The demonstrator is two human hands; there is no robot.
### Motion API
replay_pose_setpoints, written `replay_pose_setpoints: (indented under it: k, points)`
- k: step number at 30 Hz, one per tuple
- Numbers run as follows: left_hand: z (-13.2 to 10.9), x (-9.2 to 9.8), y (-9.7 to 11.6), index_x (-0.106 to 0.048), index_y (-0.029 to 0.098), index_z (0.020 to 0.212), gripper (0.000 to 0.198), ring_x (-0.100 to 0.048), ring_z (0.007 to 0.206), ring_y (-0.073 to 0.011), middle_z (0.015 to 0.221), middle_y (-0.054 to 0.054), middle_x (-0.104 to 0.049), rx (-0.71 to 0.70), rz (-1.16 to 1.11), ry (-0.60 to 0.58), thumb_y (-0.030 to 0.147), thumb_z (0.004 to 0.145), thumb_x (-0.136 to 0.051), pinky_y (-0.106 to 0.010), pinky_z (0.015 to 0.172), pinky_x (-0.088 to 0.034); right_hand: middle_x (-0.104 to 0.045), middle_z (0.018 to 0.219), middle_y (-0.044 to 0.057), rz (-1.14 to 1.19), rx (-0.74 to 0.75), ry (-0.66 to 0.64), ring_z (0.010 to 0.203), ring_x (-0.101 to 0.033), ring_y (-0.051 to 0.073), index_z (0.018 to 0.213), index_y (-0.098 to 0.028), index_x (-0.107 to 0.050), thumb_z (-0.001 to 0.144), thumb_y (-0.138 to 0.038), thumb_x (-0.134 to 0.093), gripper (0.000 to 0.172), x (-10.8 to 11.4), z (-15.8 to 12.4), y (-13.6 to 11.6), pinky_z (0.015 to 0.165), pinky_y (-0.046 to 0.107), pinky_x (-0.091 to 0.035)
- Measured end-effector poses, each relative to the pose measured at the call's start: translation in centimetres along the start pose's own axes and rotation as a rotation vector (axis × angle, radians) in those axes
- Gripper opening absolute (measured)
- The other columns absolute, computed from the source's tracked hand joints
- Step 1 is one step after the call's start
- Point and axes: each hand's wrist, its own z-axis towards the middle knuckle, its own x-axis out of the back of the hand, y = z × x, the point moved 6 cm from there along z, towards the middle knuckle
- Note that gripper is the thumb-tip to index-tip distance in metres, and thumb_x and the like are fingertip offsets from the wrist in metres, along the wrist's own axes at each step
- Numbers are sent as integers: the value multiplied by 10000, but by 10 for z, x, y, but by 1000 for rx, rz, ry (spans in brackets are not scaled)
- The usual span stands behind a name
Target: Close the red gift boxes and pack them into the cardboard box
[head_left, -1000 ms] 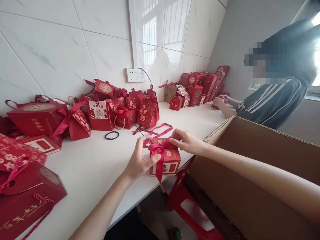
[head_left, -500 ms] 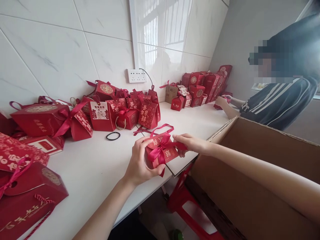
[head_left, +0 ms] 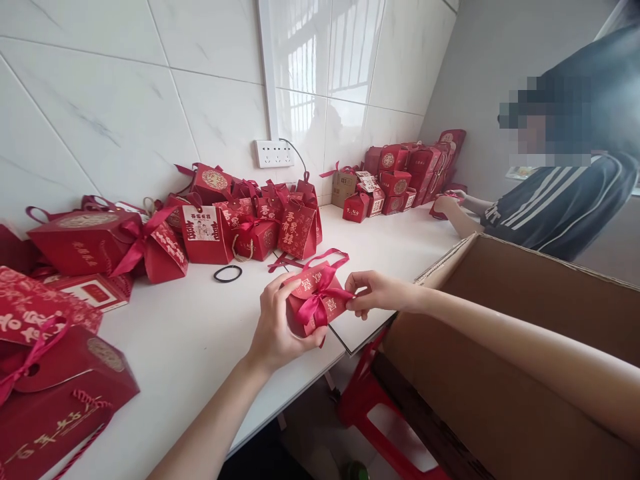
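Note:
A small red gift box point(head_left: 304, 288) with gold lettering sits in my left hand point(head_left: 281, 323), whose fingers and thumb grip it from the left. Across its front a pink-red ribbon point(head_left: 320, 297) is tied in a bow. My right hand point(head_left: 373, 293) pinches the bow's right end between thumb and fingertips. A loop of ribbon sticks out above the box, over the white table point(head_left: 200, 360). A black ring-shaped band point(head_left: 228, 273) lies on the table to the left of the box.
Red gift boxes point(head_left: 205, 230) crowd the table's left side and the wall, with another stack point(head_left: 395, 180) farther back. A large open cardboard box point(head_left: 480, 333) stands at right, by a red stool point(head_left: 370, 413). Another person point(head_left: 555, 200) handles something red beyond it. A power strip point(head_left: 274, 153) is on the wall.
My right hand has shifted slightly down and left along the ribbon, and its hold is now at the ribbon's tip near the box. My left hand keeps the box almost in place.

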Motion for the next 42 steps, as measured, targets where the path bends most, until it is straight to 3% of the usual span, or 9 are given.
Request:
replay_pose_setpoints:
  k: [7, 17, 23, 25, 27, 29, 31, 37, 42]
  points:
    - [0, -1, 0, -305, 209, 1261, 734, -420, 1172, -321, 1218, -139, -382, -5, -3, -18, 364, 654, -688, -494, 955, -410, -535, 648, -6, 125, 48, -58, 615, -549, 115, 665, -159, -513, 754, -626, -534, 476, -3, -4, -10, 625, 285, -469]
    - [1, -1, -3, -307, 194, 1265, 735, -416, 1184, -314, 1227, -148, -387, 32, -30, -3, 342, 659, -694, -496, 978, -396, -599, 662, 6, -189, 108, -240, 606, -510, 94, 680, -137, -624, 814, -439, -549, 339, -13, -4, -8, 610, 233, -418]
    - [0, -2, -1, -301, 186, 1275, 752, -418, 1190, -318, 1239, -152, -390, -2, -48, -37, 326, 648, -692, -502, 981, -397, -626, 665, 32, -229, 66, -389, 664, -550, 135, 669, -131, -649, 752, -570, -564, 455, -16, -11, -6, 675, 265, -448]
    - [0, -2, -1, -299, 190, 1279, 756, -419, 1194, -321, 1248, -153, -392, -2, -52, -43, 324, 648, -694, -507, 979, -399, -615, 650, 49, -280, 64, -296, 647, -543, 144, 620, -131, -620, 761, -661, -473, 568, -11, -9, -6, 673, 285, -448]
    - [0, -3, 0, -296, 188, 1283, 767, -417, 1199, -326, 1257, -159, -392, -15, -53, -56, 319, 645, -700, -509, 976, -402, -593, 648, 52, -357, 97, -23, 624, -521, 144, 613, -142, -577, 791, -699, -357, 625, 3, -5, -11, 646, 295, -435]
    - [-1, -5, 2, -291, 186, 1290, 777, -410, 1211, -332, 1274, -167, -389, -40, -48, -85, 309, 645, -704, -510, 974, -404, -573, 668, 36, -424, 182, 249, 620, -498, 138, 669, -160, -544, 819, -669, -340, 569, 14, -5, -19, 615, 286, -417]
    - [-2, -7, 4, -283, 192, 1298, 778, -398, 1228, -337, 1314, -175, -374, -48, -38, -115, 300, 653, -705, -514, 969, -405, -565, 687, 16, -461, 284, 359, 622, -489, 131, 719, -177, -521, 823, -597, -425, 443, 15, -7, -26, 602, 272, -410]
    - [-3, -10, -1, -250, 191, 1310, 779, -337, 1297, -341, 1395, -206, -317, 29, -104, -118, 300, 685, -701, -518, 998, -381, -556, 647, 0, -495, 347, 255, 603, -488, 114, 629, -187, -473, 813, -311, -486, 222, 1, -7, -27, 610, 250, -426]
    - [-4, -12, -1, -246, 195, 1311, 779, -330, 1304, -334, 1393, -200, -324, 54, -138, -133, 306, 690, -703, -512, 997, -389, -566, 659, 7, -392, 287, 257, 619, -519, 134, 681, -191, -467, 827, -424, -474, 275, 5, -6, -25, 601, 272, -430]
